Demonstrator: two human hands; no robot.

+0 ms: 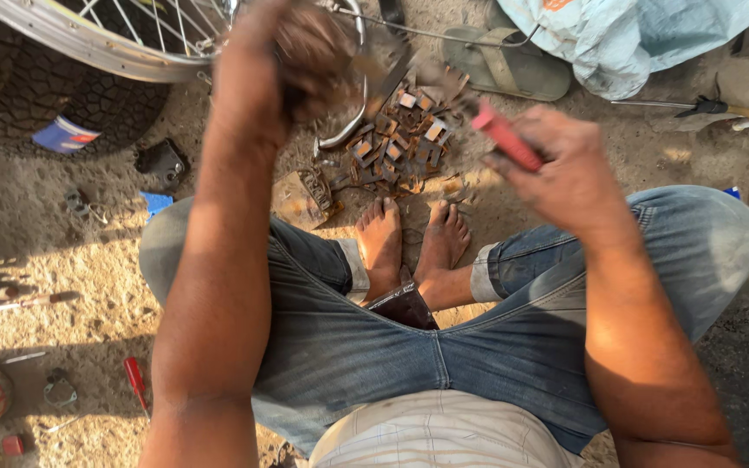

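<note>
Red-handled tool point(503, 136) in right hand point(565, 169) grip.

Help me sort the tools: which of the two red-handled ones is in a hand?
The red-handled tool gripped in the right hand, above the rusty metal pieces. The other, a small red-handled screwdriver, lies untouched on the sandy ground at lower left.

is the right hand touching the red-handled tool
Touching. The head view shows the right hand wrapped around the red-handled tool, fingers closed on the handle.
</note>
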